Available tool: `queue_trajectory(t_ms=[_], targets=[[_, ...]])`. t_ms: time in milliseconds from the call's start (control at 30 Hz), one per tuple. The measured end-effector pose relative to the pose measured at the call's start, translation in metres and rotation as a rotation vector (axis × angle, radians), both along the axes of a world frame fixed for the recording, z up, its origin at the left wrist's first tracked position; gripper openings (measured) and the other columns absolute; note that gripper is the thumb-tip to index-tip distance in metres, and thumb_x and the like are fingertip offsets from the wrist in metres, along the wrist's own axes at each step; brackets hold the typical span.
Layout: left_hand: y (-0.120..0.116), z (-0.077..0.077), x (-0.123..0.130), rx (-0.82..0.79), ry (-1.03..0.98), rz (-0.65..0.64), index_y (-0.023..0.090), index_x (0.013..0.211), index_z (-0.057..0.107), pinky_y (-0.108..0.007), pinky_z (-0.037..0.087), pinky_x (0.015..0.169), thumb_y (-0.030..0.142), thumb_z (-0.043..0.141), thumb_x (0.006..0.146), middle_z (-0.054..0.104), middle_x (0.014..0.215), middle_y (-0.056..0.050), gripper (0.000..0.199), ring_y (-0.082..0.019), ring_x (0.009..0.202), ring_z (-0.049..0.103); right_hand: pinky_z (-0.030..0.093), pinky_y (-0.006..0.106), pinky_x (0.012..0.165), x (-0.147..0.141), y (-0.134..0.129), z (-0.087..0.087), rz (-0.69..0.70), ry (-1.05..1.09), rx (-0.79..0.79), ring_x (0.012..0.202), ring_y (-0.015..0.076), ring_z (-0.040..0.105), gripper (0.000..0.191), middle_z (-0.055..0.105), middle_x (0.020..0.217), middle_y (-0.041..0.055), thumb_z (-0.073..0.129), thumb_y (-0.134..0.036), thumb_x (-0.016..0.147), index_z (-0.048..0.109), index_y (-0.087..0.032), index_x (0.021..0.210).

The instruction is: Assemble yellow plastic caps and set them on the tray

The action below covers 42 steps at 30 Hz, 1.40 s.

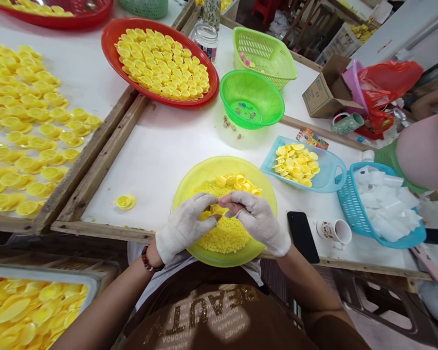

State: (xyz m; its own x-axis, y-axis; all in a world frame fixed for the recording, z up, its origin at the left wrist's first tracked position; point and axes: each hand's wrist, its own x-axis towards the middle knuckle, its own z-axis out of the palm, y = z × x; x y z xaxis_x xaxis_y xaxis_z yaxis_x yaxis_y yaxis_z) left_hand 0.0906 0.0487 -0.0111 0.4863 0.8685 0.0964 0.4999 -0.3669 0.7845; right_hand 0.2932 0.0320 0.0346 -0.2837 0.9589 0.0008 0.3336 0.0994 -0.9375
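Both my hands wear white gloves with bare fingertips and meet above a yellow bowl (184,182). My left hand (190,221) and my right hand (259,218) pinch a small yellow plastic part (219,210) between them. Fingers partly cover that part. Small yellow pellets (224,238) fill much of the bowl. Several cup-shaped yellow parts (241,182) rest on the pellets at the bowl's far side. One single yellow part (125,201) lies on the white tabletop to the left.
A red tray (107,46) of yellow parts stands at the back, near a green bowl (251,121). On the right are a blue scoop-shaped tray (328,167), a black phone (302,236), a mug (334,231) and a blue basket (355,214). Wooden rails (102,155) divide the table.
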Motion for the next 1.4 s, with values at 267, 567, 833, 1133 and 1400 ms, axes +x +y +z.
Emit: queue_trajectory(t_ms=[267,567,833,1133,1400], targets=[[0.007,0.002,-0.018,0.127,-0.142,0.22,0.018,0.113,0.063,-0.029,0.056,0.085,0.034,0.066,0.09,0.07,0.105,-0.004,0.027,-0.016,0.089,0.066,0.049,0.032,0.076,0.014,-0.015,-0.021,0.348,-0.86,-0.081,0.084,0.0183,0.062,0.012,0.066,0.098,0.0069,0.059,-0.025,0.093,0.065,-0.018,0.1],[0.065,-0.018,-0.113,0.24,0.529,0.628,0.015,0.105,0.07,-0.04,0.05,0.089,0.041,0.065,0.089,0.067,0.11,-0.007,0.03,-0.024,0.099,0.062,0.04,0.037,0.074,0.02,0.001,-0.011,0.066,-1.401,0.262,0.089,0.0249,0.053,0.013,0.061,0.101,0.013,0.052,-0.01,0.093,0.063,-0.017,0.097],[0.037,-0.016,-0.089,0.347,0.331,0.587,0.018,0.125,0.059,-0.048,0.05,0.1,0.045,0.061,0.094,0.06,0.128,-0.011,0.042,-0.029,0.116,0.059,0.039,0.035,0.083,0.006,0.007,-0.019,0.208,-1.089,0.318,0.09,0.0205,0.051,0.011,0.063,0.095,0.0055,0.052,-0.016,0.096,0.063,-0.02,0.095],[0.005,0.009,0.017,0.18,0.528,-0.136,0.016,0.105,0.063,-0.046,0.053,0.088,0.024,0.061,0.089,0.064,0.109,-0.011,0.018,-0.029,0.098,0.063,0.047,0.035,0.073,0.003,-0.005,-0.014,0.3,-1.11,-0.119,0.087,0.023,0.062,0.032,0.063,0.112,0.0113,0.059,-0.041,0.095,0.06,-0.015,0.114],[0.002,-0.003,0.015,0.148,0.465,-0.064,0.015,0.111,0.06,-0.043,0.051,0.093,0.018,0.058,0.088,0.066,0.109,-0.01,0.024,-0.028,0.1,0.063,0.049,0.032,0.078,0.008,-0.018,-0.027,0.514,-0.791,-0.093,0.084,0.018,0.061,0.013,0.065,0.099,0.0053,0.059,-0.021,0.091,0.063,-0.017,0.102]])
